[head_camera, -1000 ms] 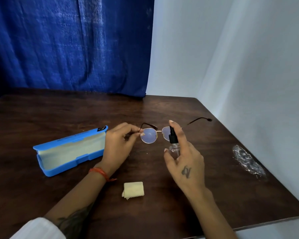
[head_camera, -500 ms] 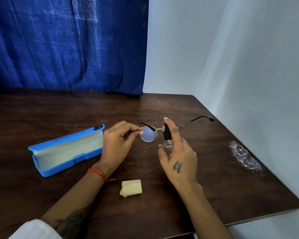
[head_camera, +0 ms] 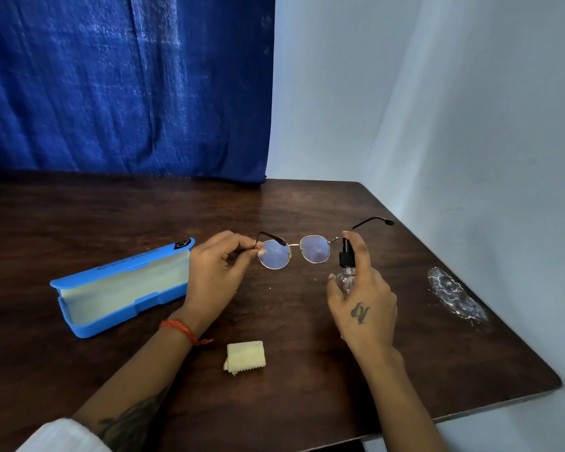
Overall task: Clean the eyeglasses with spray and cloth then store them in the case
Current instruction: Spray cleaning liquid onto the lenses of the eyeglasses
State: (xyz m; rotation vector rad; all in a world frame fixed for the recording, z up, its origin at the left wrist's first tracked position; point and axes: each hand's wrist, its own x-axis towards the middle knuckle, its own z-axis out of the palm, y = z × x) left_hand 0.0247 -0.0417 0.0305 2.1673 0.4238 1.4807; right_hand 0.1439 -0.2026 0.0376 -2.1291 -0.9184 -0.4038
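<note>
The left hand point(head_camera: 214, 275) pinches the eyeglasses point(head_camera: 292, 252) at their left hinge, holding them above the surface point(head_camera: 307, 402), long axis left-to-right. The right hand point(head_camera: 361, 298) grips the spray bottle point(head_camera: 346, 267) just right of the right lens, forefinger on the pump; the nozzle probably faces left toward the lenses.

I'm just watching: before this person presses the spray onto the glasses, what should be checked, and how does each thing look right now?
1. Glasses held steady: ok, left hand pinches the frame beside one lens.
2. Spray bottle gripped: ok, in the right hand, finger on top.
3. Nozzle aimed at a lens: cannot tell, it sits beside the nearer lens.
4. Cloth ready: ok, folded on the table.
5. Case open: ok, lid up.
</note>
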